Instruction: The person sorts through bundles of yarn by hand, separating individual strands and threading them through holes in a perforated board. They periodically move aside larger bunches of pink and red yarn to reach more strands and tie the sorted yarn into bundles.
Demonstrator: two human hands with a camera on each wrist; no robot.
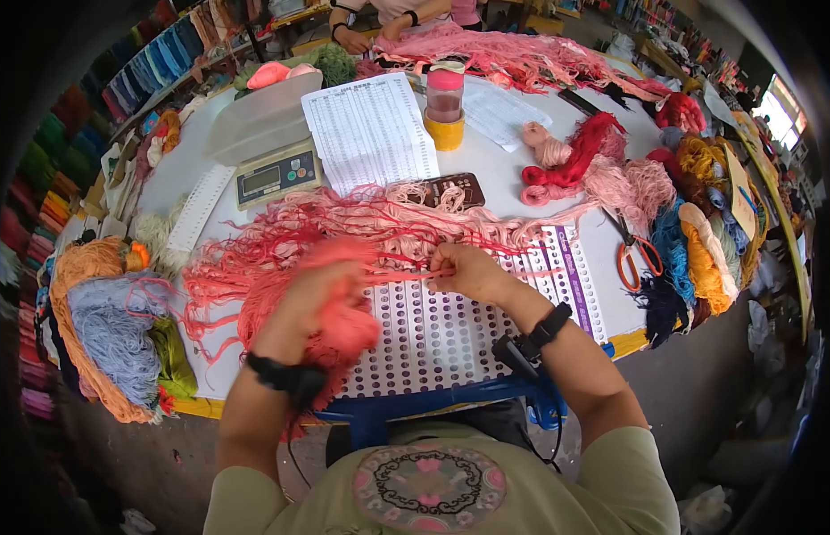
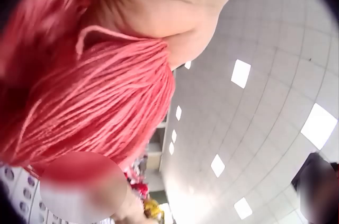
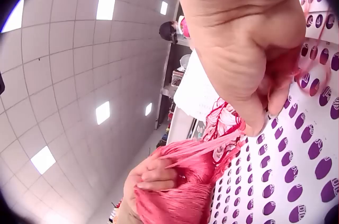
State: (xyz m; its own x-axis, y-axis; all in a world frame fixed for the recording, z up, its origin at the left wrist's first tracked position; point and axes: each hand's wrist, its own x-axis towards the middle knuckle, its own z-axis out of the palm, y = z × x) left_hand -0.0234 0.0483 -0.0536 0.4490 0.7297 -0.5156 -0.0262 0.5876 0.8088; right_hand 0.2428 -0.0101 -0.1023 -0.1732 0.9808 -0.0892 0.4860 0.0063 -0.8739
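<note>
A thick hank of coral yarn (image 1: 350, 321) is gripped in the left hand (image 1: 312, 299), which is blurred in the head view. In the right wrist view the fingers of the left hand (image 3: 153, 181) curl round the coral yarn (image 3: 180, 203). Its strands fan out below the palm in the left wrist view (image 2: 106, 97). Thumb and fingers of the right hand (image 1: 473, 274) pinch coral strands stretched between the hands. Under both hands lie white cards with rows of holes (image 1: 433, 339). Pink and red strands (image 1: 299, 218) lie across the cards' far ends.
Beyond the strands are a scale (image 1: 276, 174), a printed sheet (image 1: 370, 129), a pink-lidded bottle (image 1: 444, 98) and a phone (image 1: 464, 190). Orange-handled scissors (image 1: 638, 259) lie right, beside coloured yarn piles (image 1: 700, 250). More yarn (image 1: 116, 325) lies left. Another person's hands (image 1: 370, 37) are opposite.
</note>
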